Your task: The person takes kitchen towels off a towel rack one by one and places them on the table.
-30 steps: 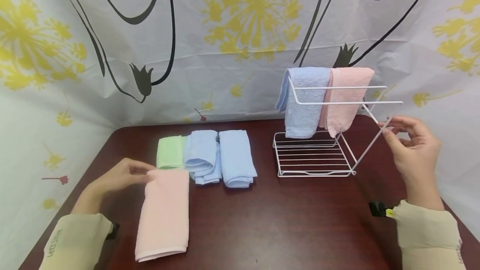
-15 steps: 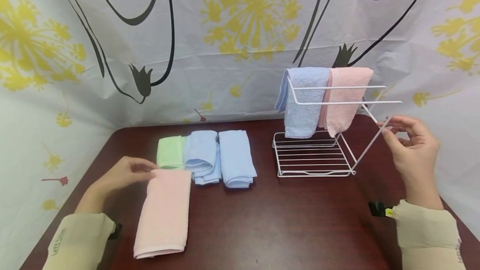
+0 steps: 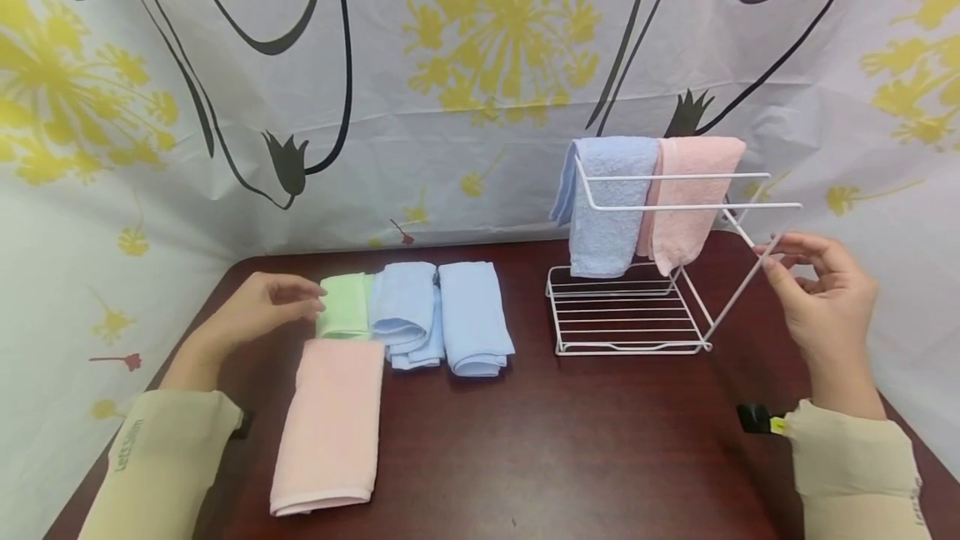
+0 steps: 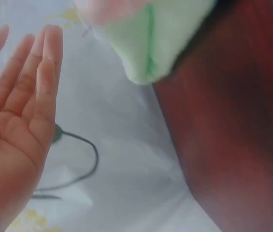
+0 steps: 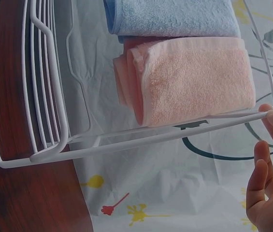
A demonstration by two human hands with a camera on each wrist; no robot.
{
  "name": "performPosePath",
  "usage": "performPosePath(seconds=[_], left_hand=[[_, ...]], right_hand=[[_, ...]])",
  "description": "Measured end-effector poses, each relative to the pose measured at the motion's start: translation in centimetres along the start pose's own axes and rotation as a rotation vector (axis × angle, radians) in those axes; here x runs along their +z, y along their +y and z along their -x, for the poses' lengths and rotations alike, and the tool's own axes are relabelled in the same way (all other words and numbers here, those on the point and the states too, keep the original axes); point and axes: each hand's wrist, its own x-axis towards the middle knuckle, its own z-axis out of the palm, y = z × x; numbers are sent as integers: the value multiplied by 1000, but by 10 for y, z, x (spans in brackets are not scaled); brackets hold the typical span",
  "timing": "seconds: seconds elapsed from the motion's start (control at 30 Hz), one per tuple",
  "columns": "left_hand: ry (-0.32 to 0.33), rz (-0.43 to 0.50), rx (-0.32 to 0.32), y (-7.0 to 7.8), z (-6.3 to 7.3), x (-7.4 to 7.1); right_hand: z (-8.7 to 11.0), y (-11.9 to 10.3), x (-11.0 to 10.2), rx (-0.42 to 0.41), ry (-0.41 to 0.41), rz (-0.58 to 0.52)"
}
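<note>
Left hand (image 3: 273, 307): fingers relaxed and nearly straight, holding nothing, just beside the folded green cloth (image 3: 345, 304) on the glossy reddish-brown table (image 3: 570, 440). Pink folded towel (image 3: 330, 427): flat rectangle, nearer the person. Folded blue towels (image 3: 474, 315) lie right of the green cloth. Right hand (image 3: 832, 290): thumb and fingertips pinch the slanted rod (image 3: 741, 290) of the white wire rack (image 3: 693, 207); nubbly blue (image 3: 611, 232) and pink hung towels (image 3: 690, 236) drape over it.
</note>
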Motion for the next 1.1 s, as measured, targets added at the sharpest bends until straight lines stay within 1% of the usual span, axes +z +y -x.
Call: performPosePath(seconds=[0.1,0.37,0.43,0.5,0.57,0.63,0.8,0.97,1.1], left_hand=[[14,-22,38,12,-8,3],[31,-24,122,41,-40,14],[28,-4,140,49,-48,16],[19,38,154,59,-56,19],[11,57,165,69,-64,23],[5,81,167,78,-72,28],[7,85,192,95,-90,44],[-12,103,261,110,-103,59],[-14,136,294,124,-112,69]], right_hand=[[0,0,0,2,3,1],[1,1,0,17,2,6],[1,1,-1,26,5,12],[1,1,-1,36,12,44],[0,0,-2,41,20,67],[0,0,-2,43,27,78],[-1,0,-1,29,19,99],[-1,1,-2,29,17,100],[0,0,-1,43,32,144]])
